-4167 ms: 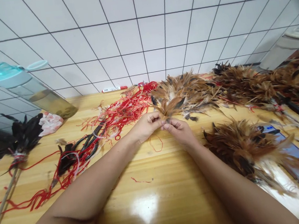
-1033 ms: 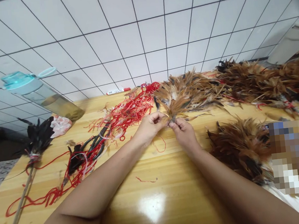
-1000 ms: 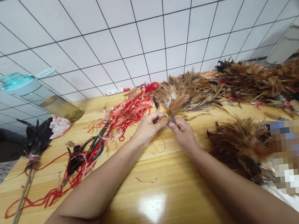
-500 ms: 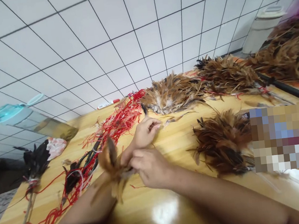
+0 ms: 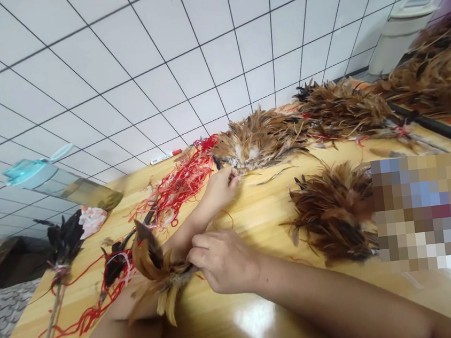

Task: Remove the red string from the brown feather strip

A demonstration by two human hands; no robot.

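Observation:
My right hand [image 5: 223, 260] is closed round the base of a small bunch of tan and brown feathers [image 5: 156, 273], holding it across my left forearm near the table's front. My left hand [image 5: 221, 186] reaches forward, its fingers pinched at the near edge of a heap of light brown feathers [image 5: 261, 141]. What the fingertips grip, if anything, is too small to see. A tangle of red string [image 5: 178, 182] lies just left of that hand on the wooden table [image 5: 262, 208].
A darker feather pile [image 5: 335, 214] lies to the right, more feathers [image 5: 344, 108] along the tiled wall. At left are a tipped bottle with a teal lid [image 5: 57, 181], a stick with black feathers [image 5: 59, 251], black scissors [image 5: 116, 258] in string, and a red marker [image 5: 164, 156].
My right hand pulled a bunch of feathers away from the heap, toward me and to the left. My left hand stayed at the heap's edge. The camera tilted to the left.

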